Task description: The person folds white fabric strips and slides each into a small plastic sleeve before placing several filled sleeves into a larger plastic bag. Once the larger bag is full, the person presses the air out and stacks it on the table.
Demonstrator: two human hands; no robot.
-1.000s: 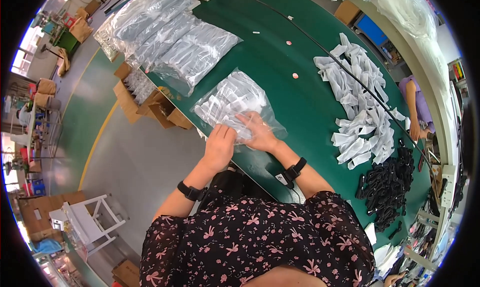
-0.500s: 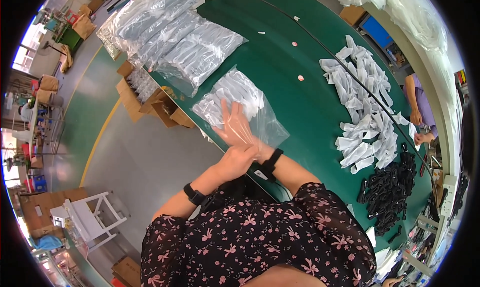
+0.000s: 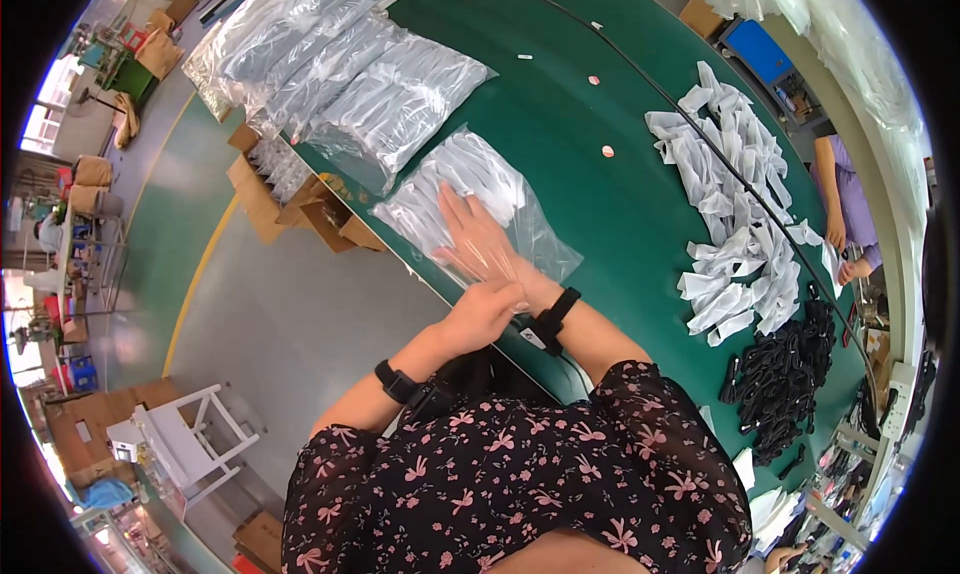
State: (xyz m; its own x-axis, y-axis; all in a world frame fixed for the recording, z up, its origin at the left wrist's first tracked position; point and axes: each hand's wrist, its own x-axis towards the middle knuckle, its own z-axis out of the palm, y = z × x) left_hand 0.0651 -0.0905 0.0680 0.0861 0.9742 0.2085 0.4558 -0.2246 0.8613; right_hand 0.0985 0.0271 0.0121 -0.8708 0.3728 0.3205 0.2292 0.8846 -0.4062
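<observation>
Now the right hand (image 3: 478, 236) lies flat, fingers stretched out, on the clear plastic bag (image 3: 470, 206) of white pieces at the near edge of the green surface (image 3: 590, 214); a second ago both hands pressed side by side on that bag. The left hand (image 3: 482, 314) has pulled back to the bag's near end and is curled at the right wrist, seemingly pinching the bag's edge, though the grip itself is hidden. Reads as smoothing the bag flat, air pushed toward the far end. The bag itself has hardly shifted. Further filled bags (image 3: 390, 94) lie stacked to the left, loose white pieces (image 3: 735, 204) and black pieces (image 3: 780, 384) to the right. Another person's hands (image 3: 845, 254) work at the far right edge.
</observation>
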